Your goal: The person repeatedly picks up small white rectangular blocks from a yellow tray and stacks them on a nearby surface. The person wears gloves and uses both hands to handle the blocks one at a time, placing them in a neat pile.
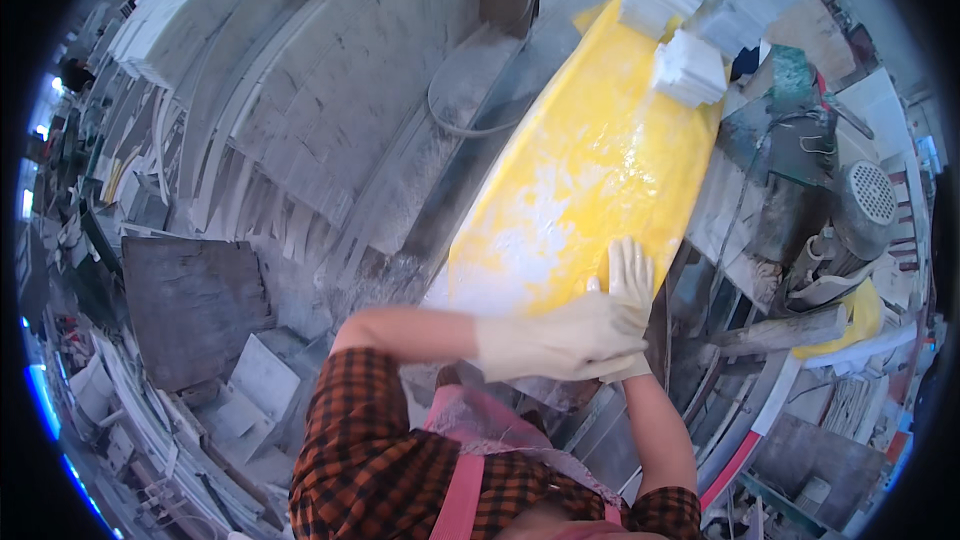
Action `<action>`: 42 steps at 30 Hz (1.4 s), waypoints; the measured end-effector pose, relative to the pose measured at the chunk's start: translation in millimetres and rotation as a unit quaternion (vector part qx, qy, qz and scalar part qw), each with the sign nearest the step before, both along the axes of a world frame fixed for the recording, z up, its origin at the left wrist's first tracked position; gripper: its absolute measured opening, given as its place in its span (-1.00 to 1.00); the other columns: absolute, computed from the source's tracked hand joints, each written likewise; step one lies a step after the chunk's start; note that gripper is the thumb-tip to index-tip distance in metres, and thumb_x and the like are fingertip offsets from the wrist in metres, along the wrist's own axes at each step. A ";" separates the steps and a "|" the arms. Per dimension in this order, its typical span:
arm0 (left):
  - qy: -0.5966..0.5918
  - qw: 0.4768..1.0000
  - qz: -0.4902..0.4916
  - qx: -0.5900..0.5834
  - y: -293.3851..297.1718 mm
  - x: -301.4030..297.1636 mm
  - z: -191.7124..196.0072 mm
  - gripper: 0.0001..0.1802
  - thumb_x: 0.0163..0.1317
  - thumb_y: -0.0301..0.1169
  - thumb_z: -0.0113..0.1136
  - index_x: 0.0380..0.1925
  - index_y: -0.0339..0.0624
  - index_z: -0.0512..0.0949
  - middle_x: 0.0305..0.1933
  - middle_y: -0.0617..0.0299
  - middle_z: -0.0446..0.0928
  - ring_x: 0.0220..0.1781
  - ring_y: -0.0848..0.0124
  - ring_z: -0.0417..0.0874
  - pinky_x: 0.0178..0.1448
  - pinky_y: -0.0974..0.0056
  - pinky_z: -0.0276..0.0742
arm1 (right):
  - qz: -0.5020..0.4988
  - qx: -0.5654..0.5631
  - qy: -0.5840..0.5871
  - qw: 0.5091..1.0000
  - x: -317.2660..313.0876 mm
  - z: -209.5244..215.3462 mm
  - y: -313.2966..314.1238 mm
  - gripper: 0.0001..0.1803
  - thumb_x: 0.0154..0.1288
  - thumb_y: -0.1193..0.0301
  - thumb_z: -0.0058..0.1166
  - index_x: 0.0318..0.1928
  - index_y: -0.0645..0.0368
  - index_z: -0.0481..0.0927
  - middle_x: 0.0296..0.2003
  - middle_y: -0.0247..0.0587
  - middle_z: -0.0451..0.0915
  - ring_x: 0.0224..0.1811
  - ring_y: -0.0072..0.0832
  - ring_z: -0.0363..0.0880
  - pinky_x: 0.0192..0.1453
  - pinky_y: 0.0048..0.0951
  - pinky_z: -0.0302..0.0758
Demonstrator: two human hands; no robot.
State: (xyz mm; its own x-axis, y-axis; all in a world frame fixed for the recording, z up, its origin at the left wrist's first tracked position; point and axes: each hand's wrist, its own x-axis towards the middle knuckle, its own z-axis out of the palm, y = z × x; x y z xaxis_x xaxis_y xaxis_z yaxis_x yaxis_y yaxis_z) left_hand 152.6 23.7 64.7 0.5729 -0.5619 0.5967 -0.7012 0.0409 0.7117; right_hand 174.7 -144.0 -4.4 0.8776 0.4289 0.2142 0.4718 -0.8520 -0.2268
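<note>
Both of my hands wear long cream rubber gloves. My right hand (630, 278) points away from me over the near right part of a yellow sheet (590, 160), its fingers stretched out. Across from the left comes my left hand (608, 335), slightly blurred. Its fingers are curled over the wrist part of the right-hand glove (630, 368), partly hiding it. The sheet looks wet and shiny, with white smears, and drapes over a long bench. At its far end stand white stacks of slab pieces (690, 68).
Large white stone slabs (340, 90) lean at the left. A grey-brown board (193, 310) and offcuts (265, 380) lie nearer. At the right are a dusty motor (868, 195), a pale round bar (785, 330) and a yellow cloth (850, 323). A pale hose (440, 105) loops beside the bench.
</note>
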 end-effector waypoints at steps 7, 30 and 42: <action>0.078 0.970 0.212 0.088 -6.8 -80.4 -33.3 -0.79 0.25 -0.35 0.29 -0.52 -0.19 0.62 -0.46 -0.02 0.60 -0.35 -0.04 0.65 0.14 -0.01 0.68 | 0.023 0.198 -0.002 0.980 7.1 -10.6 -7.5 -0.44 0.47 0.33 0.05 0.41 0.24 0.45 0.38 0.10 0.47 0.50 0.01 0.35 0.63 -0.01 0.16; 0.504 0.481 0.695 0.180 134.4 -440.6 -245.2 -0.46 0.27 0.00 0.16 -0.05 -0.26 0.73 -0.12 -0.13 0.75 0.02 0.02 0.76 0.14 0.03 0.58 | -0.189 -0.180 -0.054 0.964 -346.8 -6.5 -442.2 -0.35 0.36 0.33 0.12 0.44 0.23 0.41 0.52 0.04 0.29 0.66 -0.06 0.04 0.71 0.01 -0.12; 0.464 0.576 0.667 0.089 137.4 -483.6 -183.8 -0.44 0.33 -0.04 0.15 0.02 -0.34 0.68 -0.13 0.07 0.72 -0.06 0.25 0.67 0.11 0.16 0.49 | -0.096 -0.266 -0.085 0.955 -332.1 -26.3 -455.0 -0.50 0.26 0.36 0.15 0.20 0.30 0.58 0.34 0.07 0.50 0.55 0.01 0.24 0.69 0.01 0.05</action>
State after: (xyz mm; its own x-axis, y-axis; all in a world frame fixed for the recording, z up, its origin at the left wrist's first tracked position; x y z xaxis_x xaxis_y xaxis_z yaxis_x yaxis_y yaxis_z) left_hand -331.0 161.1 -119.0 0.5920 0.7429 -0.3123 0.6606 -0.2254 0.7161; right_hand -157.3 -599.0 -30.7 0.9226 0.3521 0.1578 0.2872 -0.8998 0.3285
